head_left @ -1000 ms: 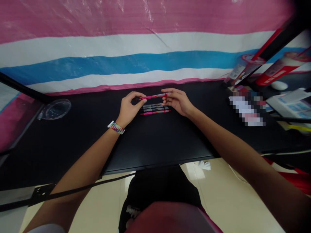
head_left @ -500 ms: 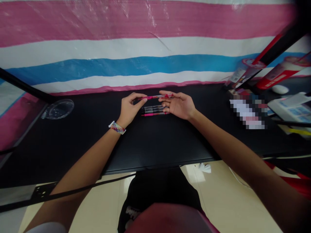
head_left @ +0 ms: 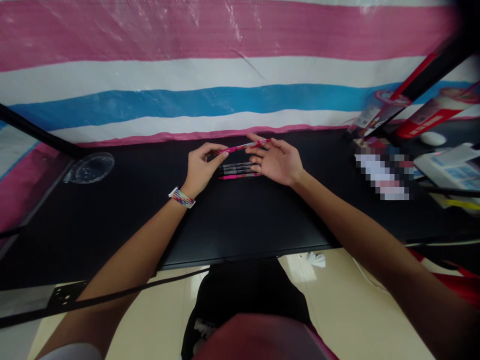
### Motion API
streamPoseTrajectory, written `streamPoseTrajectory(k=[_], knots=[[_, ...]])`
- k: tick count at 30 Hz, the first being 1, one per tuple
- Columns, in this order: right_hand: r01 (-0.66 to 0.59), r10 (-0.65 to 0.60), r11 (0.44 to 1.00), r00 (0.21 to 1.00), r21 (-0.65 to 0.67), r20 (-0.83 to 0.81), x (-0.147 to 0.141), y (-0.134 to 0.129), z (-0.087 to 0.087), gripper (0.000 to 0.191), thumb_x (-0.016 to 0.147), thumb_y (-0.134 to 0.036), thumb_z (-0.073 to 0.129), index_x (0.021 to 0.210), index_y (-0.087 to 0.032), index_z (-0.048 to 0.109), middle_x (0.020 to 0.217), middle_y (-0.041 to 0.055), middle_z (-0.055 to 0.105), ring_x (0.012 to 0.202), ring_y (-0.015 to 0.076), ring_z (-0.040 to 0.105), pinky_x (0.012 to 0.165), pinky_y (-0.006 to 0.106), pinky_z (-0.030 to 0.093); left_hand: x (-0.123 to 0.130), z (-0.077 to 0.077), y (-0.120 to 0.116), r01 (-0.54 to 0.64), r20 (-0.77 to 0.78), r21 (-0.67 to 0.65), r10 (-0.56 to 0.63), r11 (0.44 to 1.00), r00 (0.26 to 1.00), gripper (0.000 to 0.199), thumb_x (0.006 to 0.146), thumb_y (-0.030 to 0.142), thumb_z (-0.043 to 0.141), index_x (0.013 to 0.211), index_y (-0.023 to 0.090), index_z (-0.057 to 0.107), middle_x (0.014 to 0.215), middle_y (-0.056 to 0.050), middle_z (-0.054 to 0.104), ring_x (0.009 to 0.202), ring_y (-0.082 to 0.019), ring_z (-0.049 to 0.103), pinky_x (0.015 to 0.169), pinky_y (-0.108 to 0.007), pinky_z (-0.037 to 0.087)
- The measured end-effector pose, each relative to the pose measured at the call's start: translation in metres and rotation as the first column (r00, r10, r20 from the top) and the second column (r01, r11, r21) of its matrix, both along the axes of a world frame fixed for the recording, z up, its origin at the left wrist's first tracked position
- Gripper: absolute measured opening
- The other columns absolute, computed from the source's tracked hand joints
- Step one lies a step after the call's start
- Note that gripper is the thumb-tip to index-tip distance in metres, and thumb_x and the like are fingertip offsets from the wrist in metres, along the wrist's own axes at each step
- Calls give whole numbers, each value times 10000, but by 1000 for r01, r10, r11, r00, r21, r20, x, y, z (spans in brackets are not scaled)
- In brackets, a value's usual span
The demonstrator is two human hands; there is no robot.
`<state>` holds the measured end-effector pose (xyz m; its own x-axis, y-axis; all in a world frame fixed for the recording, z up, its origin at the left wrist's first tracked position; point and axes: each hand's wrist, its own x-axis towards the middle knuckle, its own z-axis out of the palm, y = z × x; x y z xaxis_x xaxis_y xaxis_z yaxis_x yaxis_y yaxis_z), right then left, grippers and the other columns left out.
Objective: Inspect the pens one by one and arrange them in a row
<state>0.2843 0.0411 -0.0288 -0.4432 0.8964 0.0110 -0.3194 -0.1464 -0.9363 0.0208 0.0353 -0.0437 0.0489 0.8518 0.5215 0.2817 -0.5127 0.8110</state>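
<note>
A pink pen (head_left: pixel 240 147) spans the gap between my hands, raised above the black desk, its right end tilted slightly up. My left hand (head_left: pixel 202 167) pinches the pen's left end between thumb and fingers. At the other end, my right hand (head_left: pixel 281 162) holds the pen with thumb and fingertips, its palm turned up and the lower fingers loosely curled. Just below lie several dark pens (head_left: pixel 234 168) side by side, along with another pink pen (head_left: pixel 236 176) nearest me. My right fingers cover the right ends of this row.
On the left of the desk (head_left: pixel 240 220) lies a clear plastic lid (head_left: pixel 92 168). Drink cups with straws, a clear cup (head_left: pixel 382 112) and a red cup (head_left: pixel 427 117), stand at the right, near a white mouse (head_left: pixel 432 138). A striped sheet (head_left: pixel 225 100) hangs behind the desk.
The right end of the held pen has risen a little, so it tilts more. My right thumb and index finger have shifted slightly up with it; my left hand is nearly still.
</note>
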Motion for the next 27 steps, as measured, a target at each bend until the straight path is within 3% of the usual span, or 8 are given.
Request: streamPoseTrajectory(k=[8,17,23,27], knots=[[31,-32,999,998,-20,-50,-1,1,-5,509,923,-576,670,1309,-256,760,1195,116,829,975,266,738,936,460,643,1,-2,1,18,6,-14,-18,1000,1000,169,943,384,876,1046,250,876,1078,-65,873,1028,-240,803,982,-412,635],[21,-22,1000,999,-10,-48,-2,0,-2,598,918,-683,644,1346,-279,752,1220,118,832,1036,297,753,941,479,648,0,-3,2,10,-7,-12,-10,1000,1000,191,955,427,872,1048,261,870,1082,-63,876,1024,-232,808,985,-405,639],[14,-19,999,992,-41,-122,-4,0,-7,506,941,-575,682,1348,-281,748,1167,81,830,947,244,732,929,424,642,0,-4,2,1,-41,-3,-1,1000,999,165,969,409,857,1056,270,868,1089,-63,875,1031,-236,809,990,-416,645],[39,-41,999,995,-30,-86,-4,-1,-3,514,942,-566,691,1361,-275,757,1164,85,836,921,238,732,911,415,652,-1,-5,2,15,-30,1,-15,1000,999,132,963,365,857,1056,273,874,1082,-63,873,1027,-237,808,997,-429,642]])
